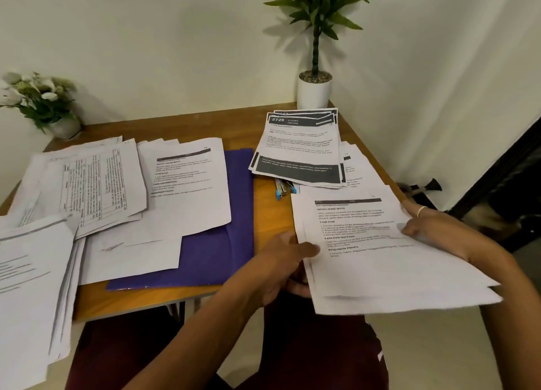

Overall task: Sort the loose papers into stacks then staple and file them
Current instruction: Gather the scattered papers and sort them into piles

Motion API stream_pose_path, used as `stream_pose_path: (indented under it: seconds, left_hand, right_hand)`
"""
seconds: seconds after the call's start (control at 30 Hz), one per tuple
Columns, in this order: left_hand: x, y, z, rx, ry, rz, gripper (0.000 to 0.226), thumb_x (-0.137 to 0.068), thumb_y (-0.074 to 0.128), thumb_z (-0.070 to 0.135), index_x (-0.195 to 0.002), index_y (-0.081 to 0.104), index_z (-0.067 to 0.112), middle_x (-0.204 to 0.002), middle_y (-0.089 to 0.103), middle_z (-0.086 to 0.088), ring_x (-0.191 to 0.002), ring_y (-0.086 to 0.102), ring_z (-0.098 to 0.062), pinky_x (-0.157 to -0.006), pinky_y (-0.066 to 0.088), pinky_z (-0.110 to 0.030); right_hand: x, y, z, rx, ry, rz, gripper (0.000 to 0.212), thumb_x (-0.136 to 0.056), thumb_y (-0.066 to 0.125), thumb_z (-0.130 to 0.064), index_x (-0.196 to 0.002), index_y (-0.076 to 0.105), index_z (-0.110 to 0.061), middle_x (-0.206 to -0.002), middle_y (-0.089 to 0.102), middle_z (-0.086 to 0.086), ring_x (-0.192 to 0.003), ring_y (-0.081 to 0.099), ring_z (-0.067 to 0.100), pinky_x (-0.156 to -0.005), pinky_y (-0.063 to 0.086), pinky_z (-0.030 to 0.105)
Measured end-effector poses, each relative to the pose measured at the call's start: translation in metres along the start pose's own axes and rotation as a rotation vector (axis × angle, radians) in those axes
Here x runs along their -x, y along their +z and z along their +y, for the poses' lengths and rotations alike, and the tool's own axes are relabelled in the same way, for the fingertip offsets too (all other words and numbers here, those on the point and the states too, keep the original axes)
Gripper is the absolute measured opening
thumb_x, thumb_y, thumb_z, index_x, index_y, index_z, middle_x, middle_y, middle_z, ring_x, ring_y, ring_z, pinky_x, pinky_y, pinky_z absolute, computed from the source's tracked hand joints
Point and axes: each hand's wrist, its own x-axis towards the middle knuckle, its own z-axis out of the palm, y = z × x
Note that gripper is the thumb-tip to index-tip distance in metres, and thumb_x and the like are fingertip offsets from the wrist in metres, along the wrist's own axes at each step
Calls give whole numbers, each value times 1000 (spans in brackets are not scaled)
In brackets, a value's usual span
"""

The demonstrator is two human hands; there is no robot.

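I hold a small stack of printed papers [377,255] over the table's near right corner. My left hand [281,261] grips its left edge, thumb on top and fingers underneath. My right hand [433,228], with a ring on one finger, pinches its right edge. A pile with black header bars [301,146] lies at the back right. Partly under that pile lies a blue stapler [282,188]. A purple folder [225,228] lies in the middle. Loose sheets [187,182] and table-printed pages [93,182] cover the left side.
The wooden table [269,211] stands in a wall corner. A potted plant [314,91] is at the back right corner, a flower pot [63,126] at the back left. More papers [29,287] overhang the near left edge. A dark object [424,187] lies on the floor to the right.
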Motion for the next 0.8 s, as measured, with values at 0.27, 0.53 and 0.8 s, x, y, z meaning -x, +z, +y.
stream_pose_path:
  seconds: [0.27, 0.53, 0.8]
  left_hand:
    - [0, -1, 6, 0, -33, -52, 66, -101, 63, 19, -156, 28, 26, -121, 69, -6, -67, 72, -22, -56, 60, -29]
    - [-9, 11, -1, 27, 159, 32, 51, -97, 66, 7, -145, 51, 14, -108, 77, 3, -95, 75, -19, -79, 64, -33]
    - [-19, 19, 7, -171, 278, 66, 50, -99, 67, 18, -147, 53, 21, -142, 61, 5, -88, 74, -14, -72, 62, -25]
  right_hand:
    - [-47, -26, 0, -19, 66, 38, 36, -92, 57, 0, -116, 76, -19, -135, 63, 12, -111, 66, 36, -106, 47, 47]
    - [-61, -29, 2, -268, 29, 86, 41, -96, 39, 16, -112, 67, -9, -131, 60, 17, -105, 63, 31, -74, 60, 23]
    - [-53, -24, 5, -174, 15, 198, 40, -95, 50, 13, -120, 67, -14, -112, 70, 11, -88, 68, 23, -66, 59, 19]
